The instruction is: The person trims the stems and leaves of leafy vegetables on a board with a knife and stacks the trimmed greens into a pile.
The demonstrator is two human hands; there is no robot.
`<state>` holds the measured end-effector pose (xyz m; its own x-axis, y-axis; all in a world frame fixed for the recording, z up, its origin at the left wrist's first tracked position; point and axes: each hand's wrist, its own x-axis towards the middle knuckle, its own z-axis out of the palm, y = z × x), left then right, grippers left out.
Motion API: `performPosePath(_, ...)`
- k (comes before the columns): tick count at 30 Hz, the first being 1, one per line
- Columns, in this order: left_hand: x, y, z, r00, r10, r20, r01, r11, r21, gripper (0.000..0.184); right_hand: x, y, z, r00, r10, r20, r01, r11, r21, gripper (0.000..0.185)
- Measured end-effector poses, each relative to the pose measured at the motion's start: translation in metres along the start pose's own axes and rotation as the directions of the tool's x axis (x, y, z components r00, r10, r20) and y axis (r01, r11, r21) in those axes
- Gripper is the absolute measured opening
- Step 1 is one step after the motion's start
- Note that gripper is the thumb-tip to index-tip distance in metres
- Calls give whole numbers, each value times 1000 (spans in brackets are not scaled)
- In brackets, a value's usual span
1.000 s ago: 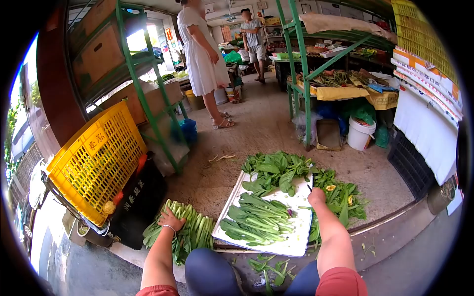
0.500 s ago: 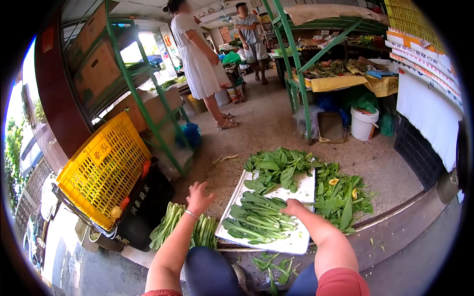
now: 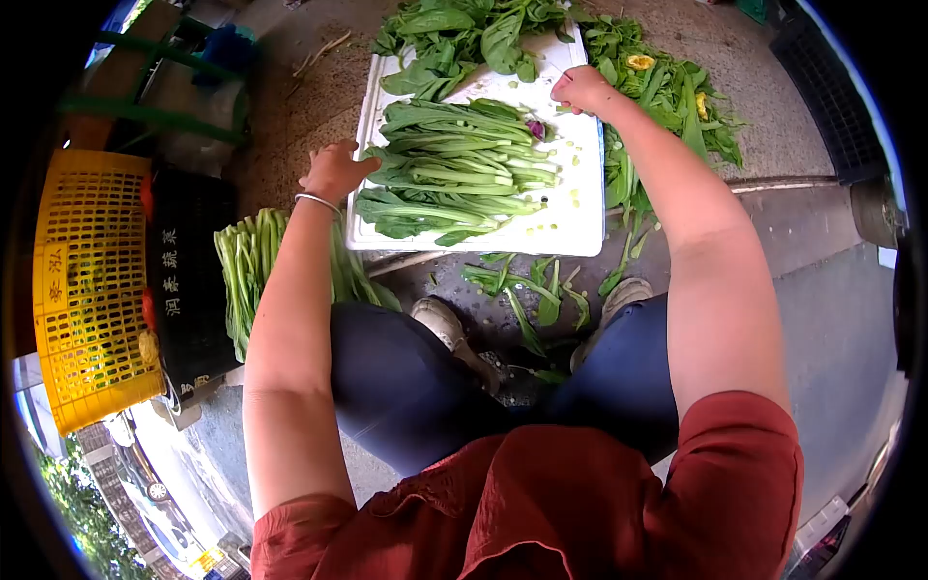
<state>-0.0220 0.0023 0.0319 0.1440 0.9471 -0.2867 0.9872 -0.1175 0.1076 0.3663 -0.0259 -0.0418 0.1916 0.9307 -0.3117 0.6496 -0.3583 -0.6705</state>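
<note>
A row of leafy green stalks point(image 3: 464, 159) lies on a white foam lid point(image 3: 570, 227), leaves to the left and cut ends to the right. At the lid's left edge is my left hand point(image 3: 338, 172), open, its thumb apart from the fingers and close to the leaves. Near the upper right of the lid, my right hand point(image 3: 583, 90) is closed with fingertips pressed together; what they hold, if anything, is hidden. Between it and the stalks lies a small purple piece point(image 3: 536, 129). Loose leafy greens point(image 3: 464, 39) cover the lid's far end.
Upright bundled greens point(image 3: 253, 256) stand left, beside a black crate point(image 3: 193, 280) and yellow crate point(image 3: 92, 290). Leaf trimmings point(image 3: 667, 97) are heaped right of the lid. Fallen leaves point(image 3: 541, 300) lie between my shoes point(image 3: 449, 329). A black crate point(image 3: 826, 97) stands far right.
The view has tipped down. My left hand has come in to the lid's left edge. My right hand has left the stalks and now sits beyond their cut ends.
</note>
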Motion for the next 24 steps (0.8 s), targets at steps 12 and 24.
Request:
performPosePath(12,12,68,12,985,133,-108,-113,979,171,54,-8,-40,9,863,73,501,69,963,-259,32)
performPosePath(24,-12,135,-11,524,618,-586,-697,706,121,50,-33,-108,-47,830,-378,410,290,921,262,30)
